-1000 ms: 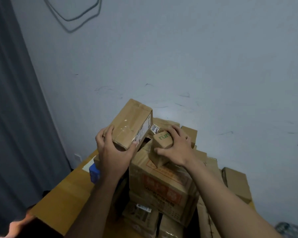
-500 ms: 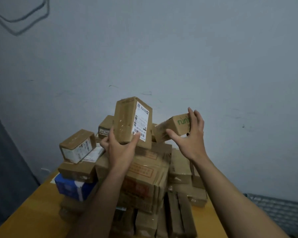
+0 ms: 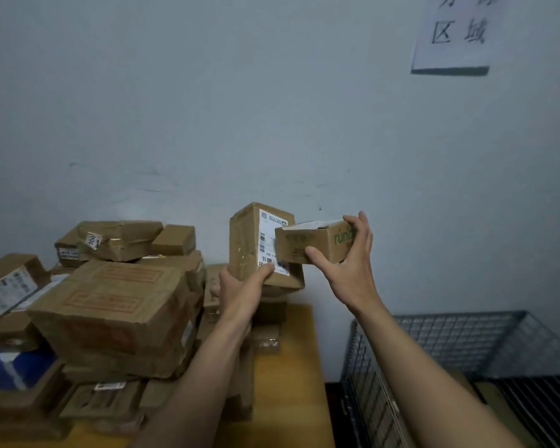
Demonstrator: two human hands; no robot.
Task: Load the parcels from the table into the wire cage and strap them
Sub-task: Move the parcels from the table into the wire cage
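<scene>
carrying two parcels at once: the left hand [image 3: 240, 286] grips the tall box [image 3: 246, 240] at its lower end, thumb across the label face; the right hand [image 3: 349, 270] pinches the small box [image 3: 311, 242] between the thumb underneath and the fingers over the far end. both boxes are in the air, overlapping in view, above the right end of the table [image 3: 291, 383] and left of the cage [image 3: 466, 337]

change: a second ago both boxes lay on the pile [image 3: 110, 305] under the hands; half a second ago they were lifted above it; now they sit to the right of the pile, and the cage has come into view at lower right

meaning: pick-up is complete and transfer is under way. a tan shape lies low inside the cage, too dim to identify. most parcels remain on the table, so loading appears to be at an early stage and strapping is not yet due. likely next step: bring both boxes over the cage rim and lower them in
</scene>
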